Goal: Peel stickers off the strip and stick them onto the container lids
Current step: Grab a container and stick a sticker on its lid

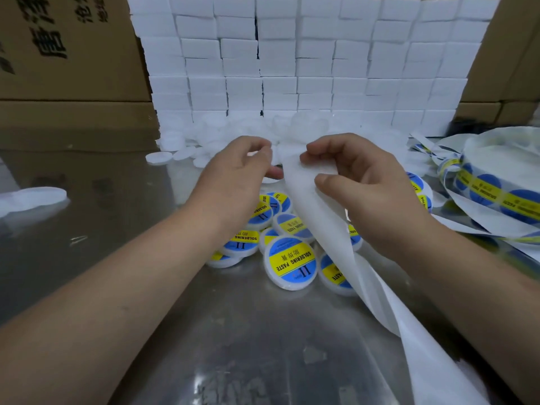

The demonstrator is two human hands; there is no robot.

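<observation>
My right hand [356,182] pinches the white backing strip [336,244] near its top end; the strip trails down to the lower right. My left hand [236,173] has its fingers curled round a white lid [264,154], which the hand mostly hides. Below my hands lies a pile of round white lids with blue and yellow "Soldering Paste" stickers [290,261]. A heap of plain white lids [204,141] lies behind my hands. On the right sits the roll of stickers [496,188], with blue and yellow labels showing.
The shiny metal table [233,331] reflects the scene. A wall of stacked white boxes [306,59] closes the back. Cardboard cartons [64,54] stand left and right. Two plain lids [35,197] lie at the far left.
</observation>
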